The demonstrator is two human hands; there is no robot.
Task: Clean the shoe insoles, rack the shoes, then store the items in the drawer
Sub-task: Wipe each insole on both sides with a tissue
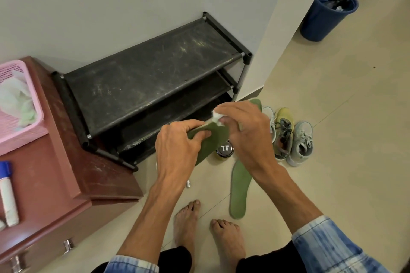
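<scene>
**Green insole held in both hands over the floor**

We hold a green insole (211, 139) in front of the black shoe rack (150, 77). Our left hand (177, 146) is closed around its lower half, the thumb pressed on the upper face and the other fingers curled beneath, so the insole's broad end sticks out to the right of the knuckles. Our right hand (244, 131) pinches a small white wad (217, 115) between thumb and fingertips; the wad touches the insole's upper edge, right at the tip of the thumb.

A second green insole (239, 190) lies flat on the tiled floor (332, 139) under our right forearm, and the tip of a third (256, 104) shows behind that hand. Just to the right stand the shoes (292, 137), close together, laces up. A small tin (224, 150) with a dark lid sits on the floor below the held insole.

To the left is a reddish-brown drawer cabinet (73, 173); on its top rest a pink basket (24, 117) holding crumpled cloth and a white tube with a blue cap (6, 193). A blue bin (326, 13) stands well apart by the far wall.
</scene>
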